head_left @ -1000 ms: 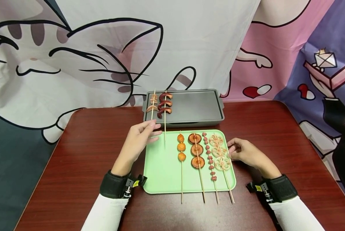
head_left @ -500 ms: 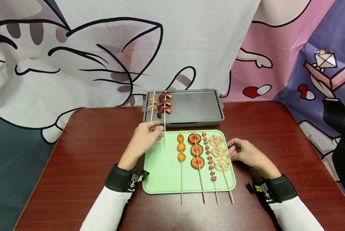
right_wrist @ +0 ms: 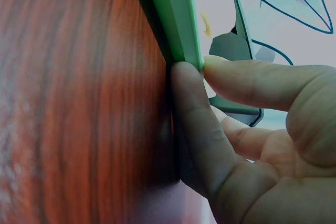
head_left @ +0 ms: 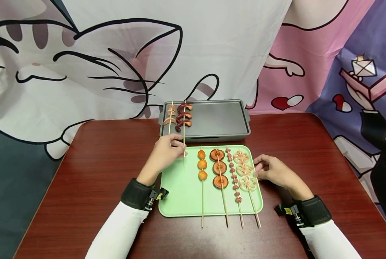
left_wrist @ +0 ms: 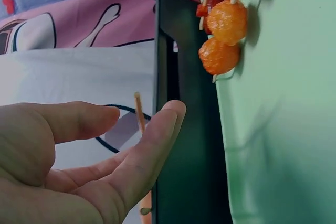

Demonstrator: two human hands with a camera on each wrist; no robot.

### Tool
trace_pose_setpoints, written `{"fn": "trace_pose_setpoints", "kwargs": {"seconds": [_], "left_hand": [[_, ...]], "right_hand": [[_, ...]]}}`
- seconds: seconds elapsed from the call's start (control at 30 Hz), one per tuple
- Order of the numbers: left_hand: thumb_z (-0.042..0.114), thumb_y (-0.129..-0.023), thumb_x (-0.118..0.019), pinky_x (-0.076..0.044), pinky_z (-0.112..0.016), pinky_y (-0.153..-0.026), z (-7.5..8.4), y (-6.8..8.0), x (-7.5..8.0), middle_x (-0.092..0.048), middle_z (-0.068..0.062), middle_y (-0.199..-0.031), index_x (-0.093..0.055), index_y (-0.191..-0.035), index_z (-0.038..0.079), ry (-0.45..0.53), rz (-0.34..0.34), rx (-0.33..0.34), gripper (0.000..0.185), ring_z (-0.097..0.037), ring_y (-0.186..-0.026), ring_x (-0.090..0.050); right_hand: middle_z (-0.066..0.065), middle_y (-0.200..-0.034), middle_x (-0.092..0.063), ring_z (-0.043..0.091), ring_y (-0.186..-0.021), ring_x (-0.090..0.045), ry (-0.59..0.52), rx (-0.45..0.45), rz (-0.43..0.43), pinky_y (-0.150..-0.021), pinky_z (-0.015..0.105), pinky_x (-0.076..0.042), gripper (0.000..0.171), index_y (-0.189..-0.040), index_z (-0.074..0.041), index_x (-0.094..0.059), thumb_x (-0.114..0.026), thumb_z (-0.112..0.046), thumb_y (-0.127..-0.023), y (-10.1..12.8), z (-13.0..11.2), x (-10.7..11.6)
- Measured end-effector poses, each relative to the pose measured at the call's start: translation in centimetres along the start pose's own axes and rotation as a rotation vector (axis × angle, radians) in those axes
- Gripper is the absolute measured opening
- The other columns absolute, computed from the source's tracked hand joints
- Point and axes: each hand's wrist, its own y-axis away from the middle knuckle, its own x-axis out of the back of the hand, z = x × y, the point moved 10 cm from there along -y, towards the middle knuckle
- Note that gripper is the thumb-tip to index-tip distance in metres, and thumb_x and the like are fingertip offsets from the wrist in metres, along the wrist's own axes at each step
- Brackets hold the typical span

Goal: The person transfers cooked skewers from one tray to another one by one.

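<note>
A green tray point(head_left: 180, 194) lies on the table, with a grey pan point(head_left: 219, 120) behind it. A dark sausage skewer point(head_left: 183, 117) and a pale skewer point(head_left: 170, 115) lie at the pan's left end, their sticks reaching toward the tray. My left hand point(head_left: 180, 148) is at the sausage skewer's stick. In the left wrist view the thumb and forefinger point(left_wrist: 157, 135) stand apart on either side of the stick's tip point(left_wrist: 138, 109). My right hand point(head_left: 257, 169) pinches the tray's right rim point(right_wrist: 173, 14) between thumb point(right_wrist: 247, 80) and finger.
The tray holds an orange-ball skewer point(head_left: 201, 164), a brown-slice skewer point(head_left: 220, 167), a skewer of small red bits point(head_left: 234, 176) and a lotus-root skewer point(head_left: 244, 169). The dark wooden table point(head_left: 99, 162) ends at a cartoon cloth backdrop point(head_left: 83, 64).
My left hand has slid right, from the tray's left corner to the sausage skewer's stick. My right hand has stayed on the tray's rim.
</note>
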Motion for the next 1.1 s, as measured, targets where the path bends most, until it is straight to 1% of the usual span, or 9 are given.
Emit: {"fn": "trace_pose_setpoints", "kwargs": {"seconds": [0.1, 0.2, 0.27, 0.37, 0.47, 0.63, 0.73, 0.93, 1.1], "left_hand": [[0.002, -0.099, -0.063, -0.066, -0.033, -0.08, -0.1, -0.2, -0.1, -0.071, -0.026, -0.118, -0.055, -0.143, -0.002, 0.001, -0.002, 0.009, 0.045, -0.026, -0.09, -0.077], [0.0, -0.099, -0.063, -0.066, -0.035, -0.081, -0.3, -0.4, -0.3, -0.071, -0.027, -0.117, -0.054, -0.143, -0.004, 0.024, -0.01, 0.034, 0.046, -0.022, -0.086, -0.077], [-0.003, -0.098, -0.063, -0.066, -0.035, -0.081, -0.6, -0.6, -0.4, -0.07, -0.03, -0.116, -0.054, -0.142, -0.006, 0.064, -0.021, 0.056, 0.045, -0.019, -0.082, -0.077], [-0.006, -0.097, -0.063, -0.066, -0.032, -0.079, -0.9, -0.7, -0.6, -0.069, -0.033, -0.116, -0.054, -0.14, -0.008, 0.127, -0.036, 0.089, 0.043, -0.015, -0.077, -0.075], [-0.007, -0.096, -0.064, -0.066, -0.032, -0.079, -1.2, -0.9, -0.6, -0.068, -0.035, -0.116, -0.054, -0.138, -0.009, 0.159, -0.04, 0.104, 0.043, -0.013, -0.074, -0.074], [-0.006, -0.096, -0.064, -0.065, -0.04, -0.084, -1.2, -1.1, -0.5, -0.069, -0.033, -0.112, -0.055, -0.136, -0.01, 0.143, -0.029, 0.096, 0.041, -0.012, -0.071, -0.072], [-0.007, -0.095, -0.064, -0.066, -0.041, -0.083, -1.1, -1.2, -0.4, -0.07, -0.031, -0.107, -0.055, -0.134, -0.012, 0.141, -0.023, 0.084, 0.04, -0.012, -0.069, -0.071], [-0.009, -0.094, -0.066, -0.066, -0.038, -0.08, -1.2, -1.4, -0.5, -0.071, -0.027, -0.102, -0.055, -0.133, -0.015, 0.187, -0.016, 0.083, 0.041, -0.011, -0.068, -0.071], [-0.009, -0.093, -0.067, -0.065, -0.044, -0.084, -1.4, -1.6, -0.5, -0.071, -0.021, -0.098, -0.056, -0.133, -0.013, 0.188, -0.005, 0.1, 0.041, -0.012, -0.069, -0.071]], "right_hand": [[0.016, -0.095, -0.066, 0.015, -0.08, -0.062, 0.001, 0.002, -0.003, -0.065, 0.022, -0.054, 0.037, -0.122, 0.012, -0.058, -0.073, 0.002, -0.09, 0.0, -0.1, 0.0], [0.016, -0.095, -0.066, 0.015, -0.08, -0.062, 0.005, 0.006, -0.002, -0.065, 0.022, -0.054, 0.037, -0.122, 0.012, -0.058, -0.073, 0.002, -0.09, 0.0, -0.2, 0.1], [0.016, -0.095, -0.066, 0.016, -0.08, -0.062, 0.006, 0.006, -0.001, -0.065, 0.022, -0.054, 0.037, -0.122, 0.013, -0.057, -0.073, 0.003, -0.09, -0.1, -0.2, 0.1], [0.016, -0.095, -0.066, 0.016, -0.08, -0.062, 0.011, 0.005, 0.0, -0.065, 0.022, -0.054, 0.037, -0.122, 0.012, -0.058, -0.073, 0.002, -0.09, -0.1, -0.2, 0.1], [0.016, -0.095, -0.066, 0.016, -0.081, -0.062, 0.007, -0.002, -0.002, -0.065, 0.022, -0.054, 0.037, -0.123, 0.012, -0.057, -0.073, 0.002, -0.09, 0.0, -0.1, 0.1], [0.016, -0.096, -0.066, 0.016, -0.081, -0.062, 0.004, -0.005, -0.002, -0.065, 0.022, -0.054, 0.038, -0.123, 0.012, -0.058, -0.073, 0.001, -0.09, 0.0, 0.0, 0.0], [0.015, -0.095, -0.066, 0.016, -0.08, -0.062, 0.01, -0.004, 0.001, -0.065, 0.022, -0.053, 0.038, -0.123, 0.012, -0.058, -0.074, 0.0, -0.09, -0.1, 0.0, 0.0], [0.015, -0.095, -0.066, 0.016, -0.08, -0.062, 0.017, -0.001, 0.005, -0.066, 0.022, -0.053, 0.039, -0.122, 0.012, -0.059, -0.074, 0.001, -0.089, -0.1, 0.1, 0.0], [0.015, -0.094, -0.067, 0.015, -0.08, -0.062, 0.024, 0.002, 0.005, -0.065, 0.022, -0.053, 0.038, -0.122, 0.011, -0.059, -0.074, 0.001, -0.088, -0.1, 0.1, 0.1]]}}
